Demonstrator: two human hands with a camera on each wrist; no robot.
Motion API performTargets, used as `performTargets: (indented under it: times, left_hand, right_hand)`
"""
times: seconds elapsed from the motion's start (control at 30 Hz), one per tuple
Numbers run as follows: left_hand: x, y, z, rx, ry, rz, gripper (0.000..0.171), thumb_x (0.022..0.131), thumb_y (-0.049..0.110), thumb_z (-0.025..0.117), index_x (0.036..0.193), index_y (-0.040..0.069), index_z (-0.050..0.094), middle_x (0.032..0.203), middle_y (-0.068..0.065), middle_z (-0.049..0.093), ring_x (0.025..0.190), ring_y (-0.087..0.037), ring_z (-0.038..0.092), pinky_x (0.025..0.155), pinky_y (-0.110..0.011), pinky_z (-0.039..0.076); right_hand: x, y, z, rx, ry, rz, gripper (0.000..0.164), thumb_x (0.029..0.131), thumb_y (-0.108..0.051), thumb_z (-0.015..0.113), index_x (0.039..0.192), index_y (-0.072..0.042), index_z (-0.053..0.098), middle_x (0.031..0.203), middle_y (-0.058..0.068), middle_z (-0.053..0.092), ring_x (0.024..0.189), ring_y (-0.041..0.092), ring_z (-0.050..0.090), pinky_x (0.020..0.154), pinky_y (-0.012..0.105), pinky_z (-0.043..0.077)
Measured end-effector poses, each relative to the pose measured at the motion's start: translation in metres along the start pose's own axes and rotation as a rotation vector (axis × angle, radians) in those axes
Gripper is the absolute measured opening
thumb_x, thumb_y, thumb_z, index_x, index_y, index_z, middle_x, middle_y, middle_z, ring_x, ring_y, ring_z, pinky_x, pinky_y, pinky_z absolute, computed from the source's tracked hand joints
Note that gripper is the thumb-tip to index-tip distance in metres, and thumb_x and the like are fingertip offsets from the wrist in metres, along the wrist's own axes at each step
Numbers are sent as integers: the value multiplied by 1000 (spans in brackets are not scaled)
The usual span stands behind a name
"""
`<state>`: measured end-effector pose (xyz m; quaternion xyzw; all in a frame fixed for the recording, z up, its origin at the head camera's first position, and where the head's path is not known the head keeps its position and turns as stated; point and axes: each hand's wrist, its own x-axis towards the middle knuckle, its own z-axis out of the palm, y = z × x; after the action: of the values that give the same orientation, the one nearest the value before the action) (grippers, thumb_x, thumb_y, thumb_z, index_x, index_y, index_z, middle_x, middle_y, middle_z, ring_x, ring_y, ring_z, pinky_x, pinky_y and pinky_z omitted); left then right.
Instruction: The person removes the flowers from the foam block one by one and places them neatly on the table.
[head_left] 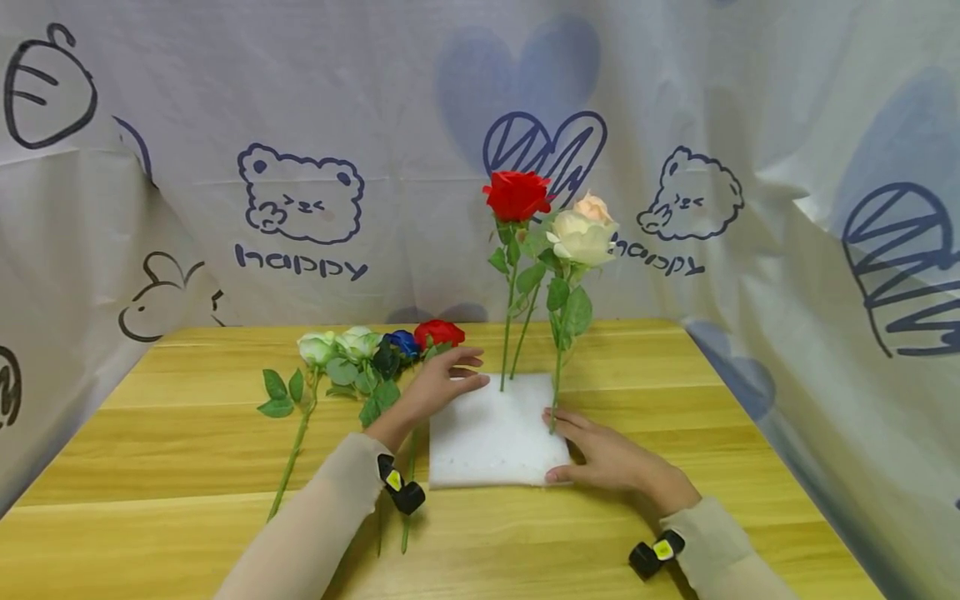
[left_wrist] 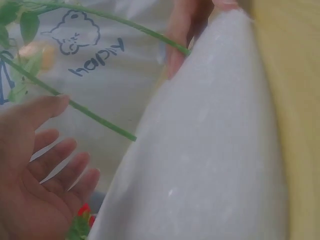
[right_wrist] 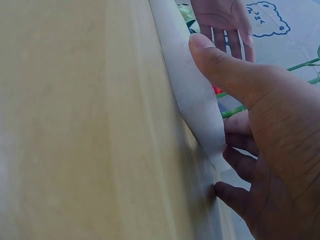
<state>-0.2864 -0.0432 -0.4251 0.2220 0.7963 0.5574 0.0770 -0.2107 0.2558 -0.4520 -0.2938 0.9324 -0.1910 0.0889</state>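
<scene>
A white foam block [head_left: 495, 442] lies on the table. Standing upright in it are a red rose [head_left: 517, 197], a cream rose [head_left: 581, 237] and a peach rose [head_left: 594, 207] partly behind the cream one. My left hand [head_left: 442, 387] is at the block's back left, its fingers loosely extended and holding nothing; in the left wrist view this hand [left_wrist: 47, 165] is apart from the stem [left_wrist: 95, 117]. With thumb and fingers around the front right corner, my right hand [head_left: 611, 454] holds the block, close to the cream rose's stem. The right wrist view shows the thumb [right_wrist: 220, 62] against the foam.
Left of the block lie two pale green-white roses [head_left: 318, 348], a blue rose [head_left: 406, 342] and another red rose [head_left: 440, 333], partly behind my left arm. The wooden table [head_left: 150, 458] meets a printed cloth backdrop [head_left: 420, 217] at the back and sides.
</scene>
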Motion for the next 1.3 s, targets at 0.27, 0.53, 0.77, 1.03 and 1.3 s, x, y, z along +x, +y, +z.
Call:
performTargets:
  times: [0.27,0.53,0.77,1.03,1.3]
  left_hand:
    - [11,-3,11,0,23,-37,52,93,28,71,139,11,55,132,-13,59,116,-26,59,96,-41,50]
    - [18,-7,19,38,10,-44,50,95,28,68,138,8,55,127,-11,62,114,-27,60,96,-43,50]
    - [24,-5,23,60,-14,-25,48,95,28,67,137,8,56,125,-9,63,112,-27,61,94,-40,51]
    - [32,-6,23,90,-52,-15,45,96,27,66,133,2,59,122,-10,64,111,-28,61,93,-40,52]
    - [37,-10,19,68,-87,-2,35,97,26,64,125,6,66,123,-8,64,106,-23,63,90,-37,53]
  right_hand:
    - [1,-1,0,6,-2,5,95,86,-69,58,155,-10,28,157,14,27,137,36,36,109,51,35]
    - [0,-2,0,8,-8,11,95,86,-70,57,155,-11,28,157,13,27,138,35,35,109,52,34]
    - [-1,-1,0,12,-5,15,95,85,-70,56,155,-11,29,157,11,27,138,34,34,110,51,34]
    - [-1,-1,1,10,-3,15,96,85,-70,57,155,-10,29,157,13,27,139,34,34,110,51,34]
    - [0,1,1,13,-1,16,96,85,-70,57,155,-11,28,158,13,26,139,34,33,110,51,34]
